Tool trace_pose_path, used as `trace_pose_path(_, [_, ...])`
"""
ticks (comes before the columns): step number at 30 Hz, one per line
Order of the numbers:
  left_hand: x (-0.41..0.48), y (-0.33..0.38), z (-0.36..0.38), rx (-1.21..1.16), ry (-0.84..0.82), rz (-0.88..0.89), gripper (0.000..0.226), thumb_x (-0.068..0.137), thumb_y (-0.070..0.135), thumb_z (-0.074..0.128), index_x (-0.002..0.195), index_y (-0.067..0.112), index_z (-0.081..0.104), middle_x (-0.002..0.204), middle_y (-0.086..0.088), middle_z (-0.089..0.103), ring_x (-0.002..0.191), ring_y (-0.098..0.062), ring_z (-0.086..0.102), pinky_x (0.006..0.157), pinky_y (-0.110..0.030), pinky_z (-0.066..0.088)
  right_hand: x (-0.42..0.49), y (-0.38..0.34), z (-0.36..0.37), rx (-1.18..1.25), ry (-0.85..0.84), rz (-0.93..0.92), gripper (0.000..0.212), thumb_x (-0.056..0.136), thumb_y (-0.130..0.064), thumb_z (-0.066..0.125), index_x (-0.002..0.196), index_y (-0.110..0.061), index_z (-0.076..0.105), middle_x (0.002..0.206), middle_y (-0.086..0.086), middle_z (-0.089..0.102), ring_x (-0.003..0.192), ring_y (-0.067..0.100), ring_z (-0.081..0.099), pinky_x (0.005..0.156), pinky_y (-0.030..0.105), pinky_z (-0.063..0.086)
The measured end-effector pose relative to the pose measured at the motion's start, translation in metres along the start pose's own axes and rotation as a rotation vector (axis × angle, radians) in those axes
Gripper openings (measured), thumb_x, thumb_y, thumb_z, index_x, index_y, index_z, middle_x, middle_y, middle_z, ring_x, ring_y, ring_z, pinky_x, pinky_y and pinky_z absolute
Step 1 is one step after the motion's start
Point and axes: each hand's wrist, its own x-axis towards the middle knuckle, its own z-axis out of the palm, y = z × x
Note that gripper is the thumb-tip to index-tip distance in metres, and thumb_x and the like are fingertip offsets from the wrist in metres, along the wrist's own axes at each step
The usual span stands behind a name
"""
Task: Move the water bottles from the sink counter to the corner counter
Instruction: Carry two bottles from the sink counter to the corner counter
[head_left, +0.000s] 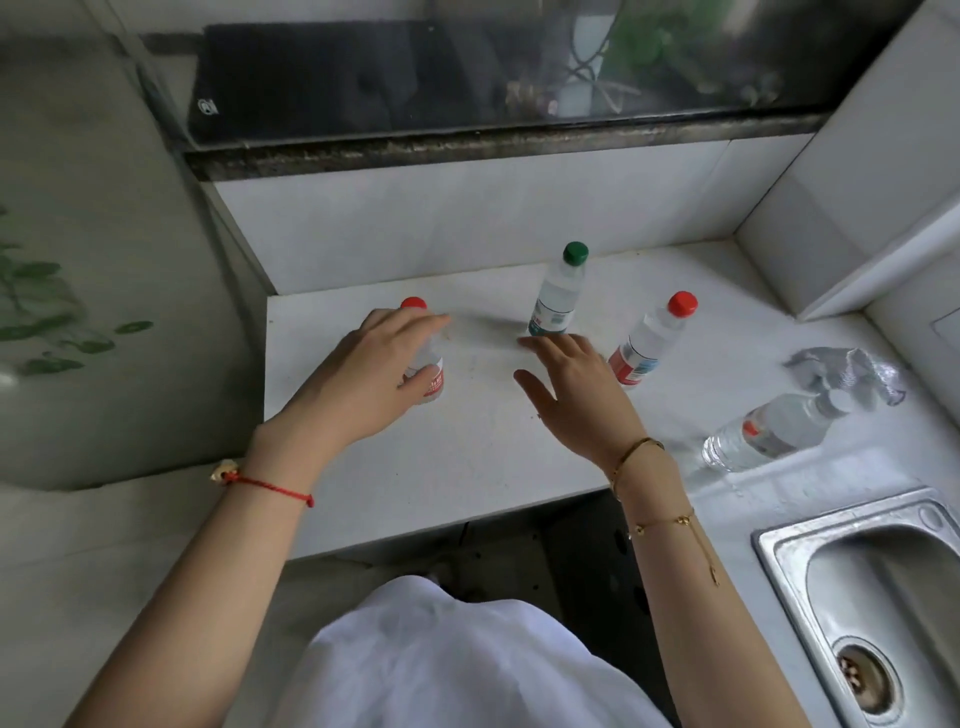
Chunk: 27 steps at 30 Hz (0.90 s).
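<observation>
Nearest the camera, a white garment (447, 670) is seen between the two bare forearms. A red cord bracelet (260, 483) is worn on the left wrist and gold bracelets (636, 452) on the right. To the right of the right forearm, a steel sink (883, 587) is set into the counter. Beyond its rim, to the right of the right hand, a clear bottle (769, 434) is lying on its side on the sink counter, with a crumpled piece of clear plastic (847, 376) just beyond it. The left hand (363, 374) is closed around a red-capped bottle (428, 371) standing upright on the white corner counter (467, 467); the thumb is seen across the red label and the fingers are curled over the shoulder, with the cap showing above them. The right hand (571, 384) is open, fingers spread and palm down, and is held over the counter with nothing in it. Just beyond its fingertips a green-capped bottle (558, 293) is standing upright. To the right of that hand a second red-capped bottle (652, 340) is standing, apart from the fingers. Farther back, a white tiled wall (467, 223) is met by a dark stone ledge (467, 148).
</observation>
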Motion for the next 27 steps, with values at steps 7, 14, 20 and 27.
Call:
trace_pose_path(7, [0.058, -0.027, 0.0, 0.119, 0.001, -0.036, 0.051, 0.09, 0.022, 0.049, 0.141, 0.023, 0.039, 0.144, 0.006, 0.042, 0.13, -0.02, 0.034, 0.102, -0.039, 0.037, 0.068, 0.02, -0.01, -0.037, 0.056, -0.028, 0.041, 0.095, -0.034, 0.047, 0.132, -0.016, 0.048, 0.136, 0.004, 0.051, 0.126, 0.026, 0.043, 0.103, 0.04, 0.039])
trace_pose_path(14, [0.092, -0.041, 0.015, 0.175, -0.138, -0.189, 0.046, 0.088, 0.016, 0.049, 0.133, 0.021, 0.046, 0.134, -0.002, 0.048, 0.123, -0.026, 0.04, 0.087, -0.04, 0.044, 0.133, 0.047, -0.009, -0.12, 0.133, 0.093, 0.04, 0.094, -0.03, 0.046, 0.132, -0.015, 0.048, 0.142, 0.008, 0.043, 0.133, 0.03, 0.034, 0.109, 0.044, 0.031])
trace_pose_path(20, [0.104, -0.046, 0.02, 0.126, -0.178, -0.226, 0.033, 0.081, 0.009, 0.052, 0.111, 0.02, 0.062, 0.114, -0.002, 0.057, 0.11, -0.024, 0.048, 0.075, -0.035, 0.045, 0.164, 0.063, -0.001, -0.144, 0.012, 0.197, 0.042, 0.093, -0.026, 0.047, 0.133, -0.012, 0.045, 0.141, 0.011, 0.04, 0.13, 0.034, 0.034, 0.103, 0.046, 0.036])
trace_pose_path(27, [0.105, -0.043, 0.019, 0.021, -0.14, -0.261, 0.021, 0.075, 0.004, 0.061, 0.092, 0.015, 0.067, 0.1, -0.007, 0.054, 0.097, -0.026, 0.054, 0.082, -0.043, 0.051, 0.172, 0.073, 0.005, -0.134, 0.013, 0.193, 0.034, 0.089, -0.003, 0.048, 0.123, -0.002, 0.051, 0.126, 0.018, 0.05, 0.117, 0.037, 0.042, 0.095, 0.04, 0.044])
